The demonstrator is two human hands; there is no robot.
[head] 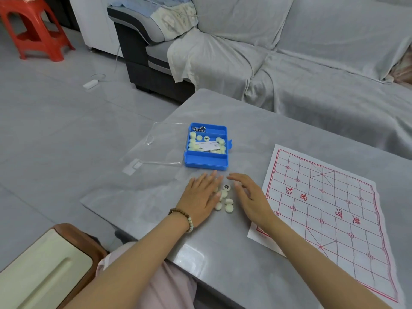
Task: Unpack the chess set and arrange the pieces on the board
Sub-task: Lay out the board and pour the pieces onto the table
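A blue plastic box (206, 162) stands open on the grey table, with several pale round chess pieces (219, 141) and a white card in its middle compartment. Its clear lid (165, 142) lies flat to the left. A small heap of pale pieces (225, 200) lies on the table in front of the box; one shows a black character. My left hand (200, 200) lies flat, fingers spread, touching the heap's left side. My right hand (250, 197) hovers at its right, fingers apart. The paper board (330, 208), with its red grid, is spread at the right.
Metal rings (199, 129) sit in the box's far compartment. The grey table (223, 253) ends close to my lap. A covered sofa (312, 63) lies beyond it. A red stool (33, 30) stands far left, and a chair (44, 268) sits at lower left.
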